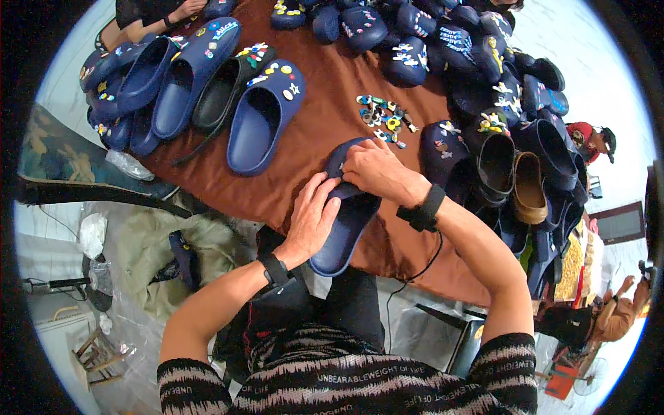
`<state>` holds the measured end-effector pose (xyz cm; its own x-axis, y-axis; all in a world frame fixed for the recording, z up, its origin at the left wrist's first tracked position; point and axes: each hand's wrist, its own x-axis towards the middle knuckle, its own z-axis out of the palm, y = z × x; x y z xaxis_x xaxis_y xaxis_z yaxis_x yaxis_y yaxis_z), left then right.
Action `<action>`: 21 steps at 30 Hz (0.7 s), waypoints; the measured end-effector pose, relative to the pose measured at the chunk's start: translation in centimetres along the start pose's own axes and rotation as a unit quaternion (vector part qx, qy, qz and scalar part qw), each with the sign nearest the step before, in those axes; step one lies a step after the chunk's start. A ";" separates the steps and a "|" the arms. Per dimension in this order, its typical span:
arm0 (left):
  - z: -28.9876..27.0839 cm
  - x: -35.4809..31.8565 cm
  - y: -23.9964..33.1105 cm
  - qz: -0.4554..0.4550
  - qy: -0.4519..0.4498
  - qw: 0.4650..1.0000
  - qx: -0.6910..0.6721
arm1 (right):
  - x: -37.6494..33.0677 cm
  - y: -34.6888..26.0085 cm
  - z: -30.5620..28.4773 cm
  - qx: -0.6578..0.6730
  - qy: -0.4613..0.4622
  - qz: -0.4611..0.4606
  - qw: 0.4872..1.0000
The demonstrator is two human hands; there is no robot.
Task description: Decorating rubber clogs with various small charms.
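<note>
Navy foam, smooth and matte: head view, sole camera, shows one navy clog [340,238] at the near edge of a brown cloth [325,83], toe pointing away from the body, heel toward the lap. Left hand [311,216] grasps it along the side, fingers laid on the upper, thumb by the opening. Right hand [377,169] is bent over the upper, fingertips bunched against it (whether they pinch anything small is hidden, so cannot tell). Writing: pale capitals repeat across the striped knit shirt [346,377], coarse and jagged in pattern; light-blue raised lettering sits on several charms, left untranscribed. Beyond the right hand, a loose scatter of charms [393,124], small, glossy, rounded or irregular, in white, yellow, black, green and blue. To the left, a decorated clog [259,128] with a rounded toe, angled on the cloth; next to it a black clog [220,97], also with charms. To the right, a heaped pile of clogs [553,155], mostly dark, with one brown clog [529,190] among them. Crinkled clear plastic [129,164] lies off the cloth's left edge.
</note>
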<state>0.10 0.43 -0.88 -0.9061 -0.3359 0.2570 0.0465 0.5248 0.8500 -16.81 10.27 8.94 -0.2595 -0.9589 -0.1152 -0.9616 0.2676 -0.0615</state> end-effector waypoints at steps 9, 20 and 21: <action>0.1 0.2 0.0 0.005 0.012 1.000 0.000 | 0.8 0.1 1.5 -0.083 0.032 -0.031 0.996; -0.4 0.0 0.6 0.013 0.018 1.000 -0.011 | 2.2 3.9 0.2 0.189 0.057 -0.002 0.980; -0.3 0.1 0.6 0.014 0.020 1.000 -0.011 | 2.5 4.4 0.0 0.194 0.016 0.006 0.981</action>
<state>0.21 0.47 -0.19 -0.8873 -0.3524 0.2975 0.0809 0.5162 0.8526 -21.66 9.08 8.35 -0.2789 -0.9563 -0.0875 -0.8535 0.2886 -0.4339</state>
